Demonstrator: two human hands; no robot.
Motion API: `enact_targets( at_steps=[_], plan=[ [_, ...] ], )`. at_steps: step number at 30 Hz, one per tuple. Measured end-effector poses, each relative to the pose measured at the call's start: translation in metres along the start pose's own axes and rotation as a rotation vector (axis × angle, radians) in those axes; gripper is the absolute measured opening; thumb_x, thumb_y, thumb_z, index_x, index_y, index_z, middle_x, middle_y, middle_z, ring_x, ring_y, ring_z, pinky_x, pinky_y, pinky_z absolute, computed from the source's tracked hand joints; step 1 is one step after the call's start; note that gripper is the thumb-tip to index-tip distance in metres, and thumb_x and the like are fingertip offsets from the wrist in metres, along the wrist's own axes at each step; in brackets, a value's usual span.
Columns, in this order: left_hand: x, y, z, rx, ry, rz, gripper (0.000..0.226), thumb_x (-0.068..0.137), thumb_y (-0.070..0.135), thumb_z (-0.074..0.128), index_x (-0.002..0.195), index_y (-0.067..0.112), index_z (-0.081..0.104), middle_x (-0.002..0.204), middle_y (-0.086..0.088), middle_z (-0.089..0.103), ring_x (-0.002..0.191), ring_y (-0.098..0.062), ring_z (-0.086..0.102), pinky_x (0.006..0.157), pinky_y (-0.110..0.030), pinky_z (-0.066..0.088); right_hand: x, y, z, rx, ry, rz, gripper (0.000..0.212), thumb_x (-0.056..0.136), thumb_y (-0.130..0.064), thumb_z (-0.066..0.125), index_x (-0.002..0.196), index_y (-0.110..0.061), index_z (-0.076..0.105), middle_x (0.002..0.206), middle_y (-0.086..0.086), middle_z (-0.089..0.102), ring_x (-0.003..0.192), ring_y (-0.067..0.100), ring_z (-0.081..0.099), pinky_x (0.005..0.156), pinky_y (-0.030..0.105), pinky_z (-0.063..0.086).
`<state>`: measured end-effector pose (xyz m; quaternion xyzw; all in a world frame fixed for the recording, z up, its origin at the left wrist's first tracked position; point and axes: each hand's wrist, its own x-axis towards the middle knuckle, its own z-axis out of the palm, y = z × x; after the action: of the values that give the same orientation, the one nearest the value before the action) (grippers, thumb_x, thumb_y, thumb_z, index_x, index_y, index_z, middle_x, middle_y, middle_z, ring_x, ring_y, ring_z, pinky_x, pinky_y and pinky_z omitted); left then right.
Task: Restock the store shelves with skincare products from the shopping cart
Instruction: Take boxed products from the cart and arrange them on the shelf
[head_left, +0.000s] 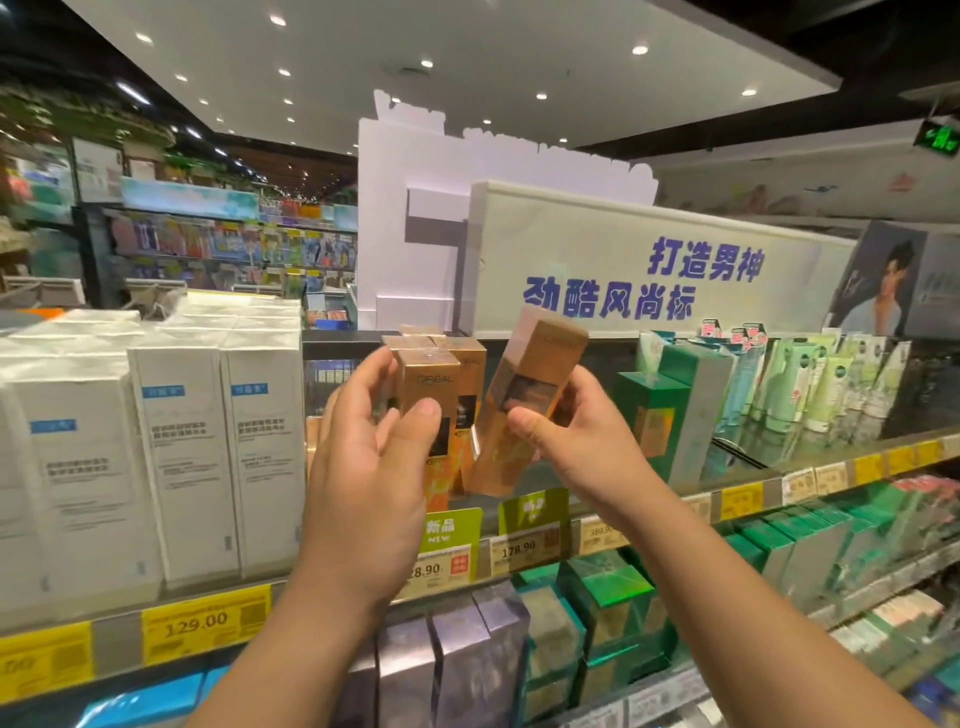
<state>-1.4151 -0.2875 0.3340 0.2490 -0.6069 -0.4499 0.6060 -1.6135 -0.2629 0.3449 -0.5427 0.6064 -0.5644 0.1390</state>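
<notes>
Held box: gold carton (530, 400) in the air above the front of the top shelf (753, 475), just right of the standing gold cartons (441, 395) of the same brand.
Axis: long axis runs base to lid, tilted; lid end leans up and to the right, base down and left toward the bare spot beside the gold row. Windowed face turns toward the camera.
Right hand (576, 441): fingers and thumb curled round the lower half of the tilted carton, gripping it.
Left hand (371, 457): thumb on the front of the nearest standing carton, fingers wrapped round its left side, holding it steady.
Risk, tipping: set down at this lean, the box would likely topple or knock the gold row over; it needs squaring upright first.
Risk, neighbours: the green box (675, 415) stands close on the right; a wide swing could nudge it.
Risk, edge: placed too far forward, the base may hang over the price tags (519, 551).
Surroundings: white cartons (182, 457) fill the shelf to the left; purple boxes (457, 660) sit on the tier below.
</notes>
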Motion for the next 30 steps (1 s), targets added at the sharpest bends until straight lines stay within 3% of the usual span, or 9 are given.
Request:
enact_targets(
  at_steps=[4, 9, 10, 13, 17, 21, 25, 30],
  plan=[
    [0.005, 0.000, 0.002, 0.059, 0.038, -0.038, 0.070, 0.087, 0.060, 0.048, 0.154, 0.047, 0.034, 0.157, 0.025, 0.036, 0.144, 0.000, 0.038, 0.119, -0.042, 0.038, 0.003, 0.002, 0.006, -0.046, -0.068, 0.000, 0.041, 0.096, -0.027, 0.071, 0.133, -0.034, 0.055, 0.120, -0.014, 0.070, 0.110, 0.007, 0.066, 0.082, 0.026, 0.057],
    [0.028, 0.002, 0.009, 0.074, 0.019, -0.152, 0.053, 0.108, 0.052, 0.031, 0.160, 0.047, 0.017, 0.165, 0.025, 0.021, 0.150, 0.001, 0.019, 0.124, -0.036, 0.022, 0.009, -0.002, 0.011, -0.067, -0.119, -0.041, 0.036, 0.097, -0.025, 0.069, 0.129, -0.038, 0.059, 0.118, -0.017, 0.070, 0.109, 0.006, 0.067, 0.091, 0.033, 0.057],
    [0.033, 0.003, 0.010, 0.059, 0.012, -0.181, 0.054, 0.109, 0.052, 0.029, 0.160, 0.047, 0.014, 0.165, 0.023, 0.021, 0.149, 0.000, 0.019, 0.123, -0.035, 0.021, 0.009, -0.002, 0.012, -0.070, -0.119, -0.048, 0.035, 0.097, -0.025, 0.070, 0.128, -0.039, 0.059, 0.117, -0.017, 0.071, 0.108, 0.005, 0.067, 0.093, 0.035, 0.057],
    [0.047, 0.003, 0.015, -0.018, 0.021, -0.263, 0.058, 0.105, 0.063, 0.029, 0.159, 0.051, 0.011, 0.165, 0.016, 0.026, 0.152, -0.015, 0.025, 0.121, -0.051, 0.033, 0.011, 0.003, 0.014, -0.092, -0.125, -0.053, 0.033, 0.097, -0.027, 0.070, 0.125, -0.041, 0.061, 0.114, -0.019, 0.071, 0.105, 0.004, 0.067, 0.094, 0.039, 0.059],
    [0.056, -0.008, 0.018, -0.070, 0.017, -0.342, 0.089, 0.074, 0.086, 0.038, 0.154, 0.055, 0.019, 0.161, 0.012, 0.038, 0.145, -0.023, 0.042, 0.113, -0.057, 0.041, 0.009, 0.011, 0.019, -0.147, -0.170, -0.043, 0.029, 0.096, -0.031, 0.070, 0.120, -0.047, 0.063, 0.117, -0.018, 0.067, 0.106, 0.008, 0.066, 0.095, 0.045, 0.058],
    [0.055, -0.010, 0.024, -0.002, 0.015, -0.363, 0.071, 0.098, 0.070, 0.033, 0.161, 0.042, 0.017, 0.164, 0.010, 0.032, 0.149, -0.022, 0.036, 0.117, -0.053, 0.039, 0.007, 0.016, 0.023, -0.199, -0.220, -0.030, 0.030, 0.095, -0.033, 0.071, 0.116, -0.052, 0.060, 0.122, -0.019, 0.056, 0.109, 0.012, 0.061, 0.097, 0.047, 0.057],
    [0.058, -0.012, 0.028, 0.131, 0.015, -0.372, 0.085, 0.087, 0.081, 0.028, 0.161, 0.042, 0.013, 0.166, 0.004, 0.031, 0.149, -0.028, 0.036, 0.114, -0.056, 0.041, 0.008, 0.014, 0.022, -0.239, -0.252, -0.002, 0.037, 0.094, -0.040, 0.072, 0.123, -0.051, 0.050, 0.126, -0.023, 0.051, 0.109, -0.001, 0.053, 0.102, 0.035, 0.049],
    [0.059, -0.012, 0.031, 0.278, 0.030, -0.368, 0.068, 0.104, 0.063, 0.026, 0.163, 0.034, 0.010, 0.168, -0.001, 0.026, 0.153, -0.030, 0.027, 0.121, -0.055, 0.031, 0.014, 0.009, 0.025, -0.222, -0.404, 0.051, 0.062, 0.091, -0.044, 0.075, 0.143, -0.043, 0.041, 0.135, -0.019, 0.059, 0.123, 0.005, 0.058, 0.104, 0.033, 0.049]
  ],
)
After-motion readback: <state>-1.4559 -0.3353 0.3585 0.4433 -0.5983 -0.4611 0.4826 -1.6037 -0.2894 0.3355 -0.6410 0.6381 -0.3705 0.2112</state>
